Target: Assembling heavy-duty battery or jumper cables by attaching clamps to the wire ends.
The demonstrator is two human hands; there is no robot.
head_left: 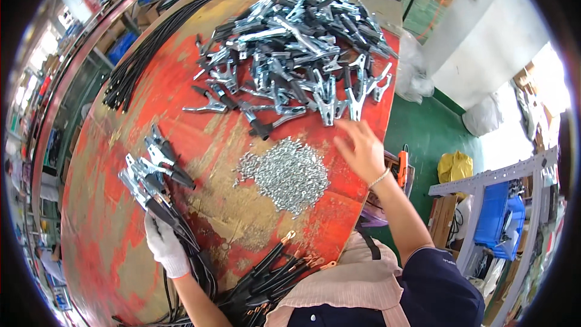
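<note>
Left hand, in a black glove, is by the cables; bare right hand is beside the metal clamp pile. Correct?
Not quite: the head view shows a white glove on the left hand, not a black one. The cables, bare right hand and metal clamp pile are as you say.

Your table [97,206] gets plenty of light, so its middle is easy to see. Past its right edge, the light is so strong that the far spot turns plain white. More bright light shines from far past the left edge. Your pile of metal clips [290,42] near the far edge sparkles with white glints, and shadows are soft. Your right hand [368,156] looks a little blurry. The table's edges bend like a bowl, the far sides look squeezed and fuzzy, and black fills the corners.
</note>
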